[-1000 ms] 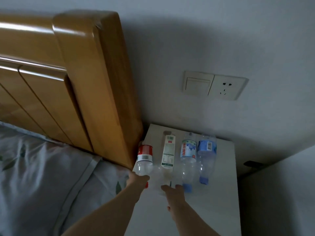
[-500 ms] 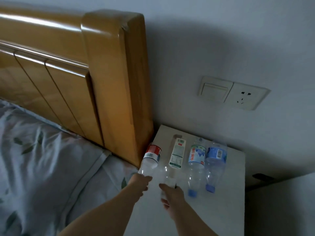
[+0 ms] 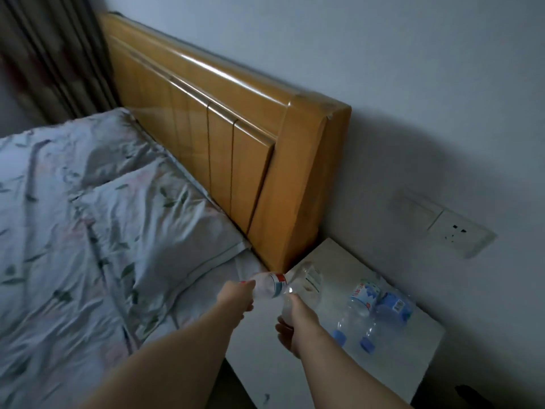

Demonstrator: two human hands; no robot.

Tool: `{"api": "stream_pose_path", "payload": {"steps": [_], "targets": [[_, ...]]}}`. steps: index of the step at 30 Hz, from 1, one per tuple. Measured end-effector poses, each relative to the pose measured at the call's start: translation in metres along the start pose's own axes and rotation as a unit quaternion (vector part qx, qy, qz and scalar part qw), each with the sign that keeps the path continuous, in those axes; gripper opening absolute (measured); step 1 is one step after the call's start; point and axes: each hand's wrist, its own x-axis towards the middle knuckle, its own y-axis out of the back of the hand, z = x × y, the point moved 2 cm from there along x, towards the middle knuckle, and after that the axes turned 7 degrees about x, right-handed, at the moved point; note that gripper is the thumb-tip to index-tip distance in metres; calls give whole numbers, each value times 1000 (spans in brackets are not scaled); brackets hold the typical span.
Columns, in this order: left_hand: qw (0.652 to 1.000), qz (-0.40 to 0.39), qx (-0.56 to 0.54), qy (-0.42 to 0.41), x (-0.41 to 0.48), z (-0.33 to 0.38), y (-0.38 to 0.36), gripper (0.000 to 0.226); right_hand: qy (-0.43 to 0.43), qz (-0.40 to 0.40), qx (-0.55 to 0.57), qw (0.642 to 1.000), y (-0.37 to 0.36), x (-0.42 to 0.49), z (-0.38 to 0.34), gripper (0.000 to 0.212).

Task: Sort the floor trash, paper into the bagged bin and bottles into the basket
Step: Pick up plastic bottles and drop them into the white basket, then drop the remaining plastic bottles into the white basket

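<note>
Left hand [image 3: 236, 296] grips clear plastic bottle with red-and-white label [image 3: 269, 286]; right hand [image 3: 290, 321] grips clear plastic bottle with pale label [image 3: 309, 283], both at far-left corner of white counter [image 3: 324, 376]. Right of them, lying on counter: blue-capped clear bottle with blue-and-white label [image 3: 358, 304], blue-capped clear bottle with blue label [image 3: 390, 312].

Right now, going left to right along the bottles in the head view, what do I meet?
Red-labelled bottle, gripped by the left hand → white-labelled bottle, gripped by the right hand → blue-and-white-labelled bottle → blue-labelled bottle, the last two lying on the nightstand.
</note>
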Motion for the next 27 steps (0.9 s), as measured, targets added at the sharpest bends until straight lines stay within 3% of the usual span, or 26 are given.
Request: {"api": "stream_pose_path", "payload": {"steps": [4, 11, 14, 22, 27], "targets": [[998, 64, -11, -18, -18, -18, 50, 38, 5, -49, -72, 996, -26, -22, 22, 47], [982, 144, -123, -14, -56, -82, 163, 44, 23, -156, -203, 966, -109, -80, 71, 52], [963, 165, -215, -15, -74, -110, 215, 21, 31, -211, -237, 948, -150, -115, 101, 45], [878, 288, -380, -44, -145, -216, 362, 18, 91, -346, -317, 878, -253, -239, 226, 34], [791, 350, -497, -66, -203, -291, 446, 22, 94, -420, -307, 849, -297, -322, 335, 30]]}}
